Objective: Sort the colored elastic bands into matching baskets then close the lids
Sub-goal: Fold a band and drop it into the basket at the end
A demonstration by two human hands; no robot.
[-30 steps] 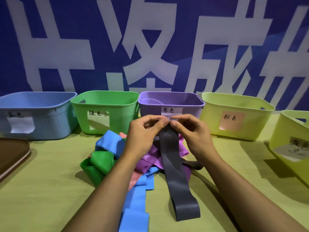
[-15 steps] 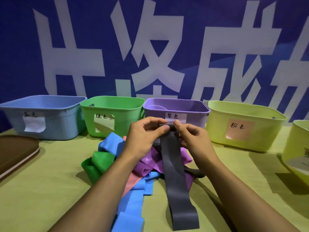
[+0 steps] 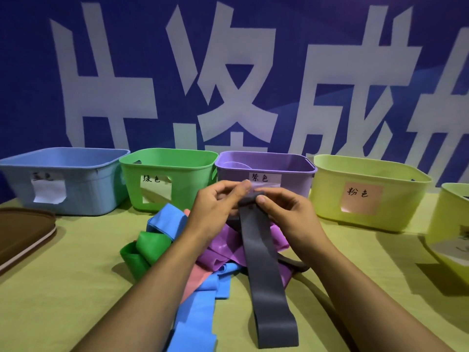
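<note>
Two hands, your left hand and right hand, pinch the grey band's top end above the desk-centre pile. It's floppy, stretchy (likely grippy); hold near that folded end.

Grey band dangling before purple basket

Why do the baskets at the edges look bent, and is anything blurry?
Head view: the wide-angle lens bows the edges, so the blue basket and far-right basket lean outward. Both hands and the grey band look slightly soft. Shadows fall on the tablecloth.
</note>
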